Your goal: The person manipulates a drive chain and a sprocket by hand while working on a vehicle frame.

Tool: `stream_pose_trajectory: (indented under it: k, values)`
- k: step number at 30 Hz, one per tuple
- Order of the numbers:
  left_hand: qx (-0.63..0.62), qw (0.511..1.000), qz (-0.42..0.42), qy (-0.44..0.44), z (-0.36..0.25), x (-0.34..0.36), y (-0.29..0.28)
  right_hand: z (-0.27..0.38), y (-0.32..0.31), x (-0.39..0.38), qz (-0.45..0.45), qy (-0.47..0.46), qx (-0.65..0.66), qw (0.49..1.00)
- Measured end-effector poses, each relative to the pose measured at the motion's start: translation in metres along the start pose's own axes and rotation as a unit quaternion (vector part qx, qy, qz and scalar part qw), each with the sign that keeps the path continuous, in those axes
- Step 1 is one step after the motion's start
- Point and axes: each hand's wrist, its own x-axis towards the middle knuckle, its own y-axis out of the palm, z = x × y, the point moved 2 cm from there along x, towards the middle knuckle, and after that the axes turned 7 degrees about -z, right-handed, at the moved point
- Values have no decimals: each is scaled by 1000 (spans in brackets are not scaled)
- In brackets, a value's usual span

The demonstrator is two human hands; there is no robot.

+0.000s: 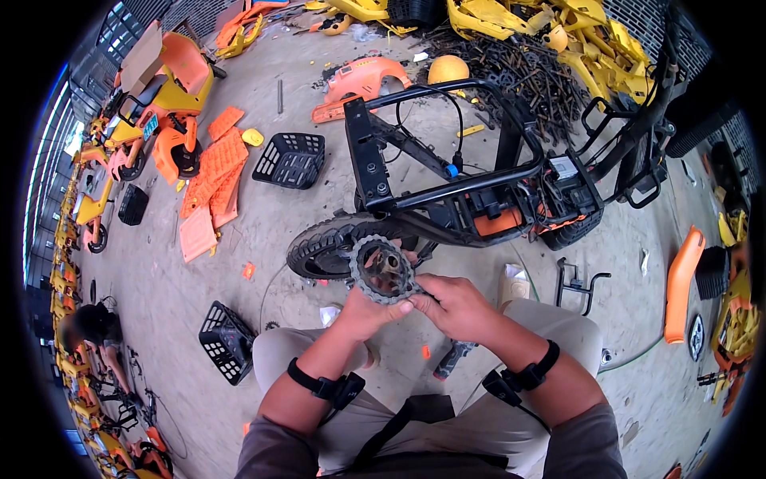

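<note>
A grey, toothed sprocket ring [354, 267] with an open middle is held up in front of me, close to the wheel. My left hand [369, 313] grips its lower left side from beneath, and some fingers show through the opening. On its right side, my right hand [453, 305] pinches the rim with thumb and fingers. Just beyond the ring stands a stripped black scooter frame [447, 191]. Its knobbly-tyred wheel [307, 254] lies partly behind the ring. A dark power tool [453, 359] rests on the floor between my legs.
Black plastic baskets [291, 160] stand on the floor at left. Orange panels [215, 172] and a black metal bracket [581, 286] lie around. Dark metal parts [527, 92] and yellow covers [606, 48] are heaped at the back. Another person [100, 327] works far left, beside rows of scooters.
</note>
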Motion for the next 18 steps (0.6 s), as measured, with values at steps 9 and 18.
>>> stream_pose_trajectory:
  k: [9, 18]
  values:
    - [-14, 993, 103, -49, 9, 0, -26, 3, -3, 3, -40, -66, -93, 993]
    - [-182, 974, -49, -124, -9, 6, -25, -3, -9, 1, -42, -57, -223, 972]
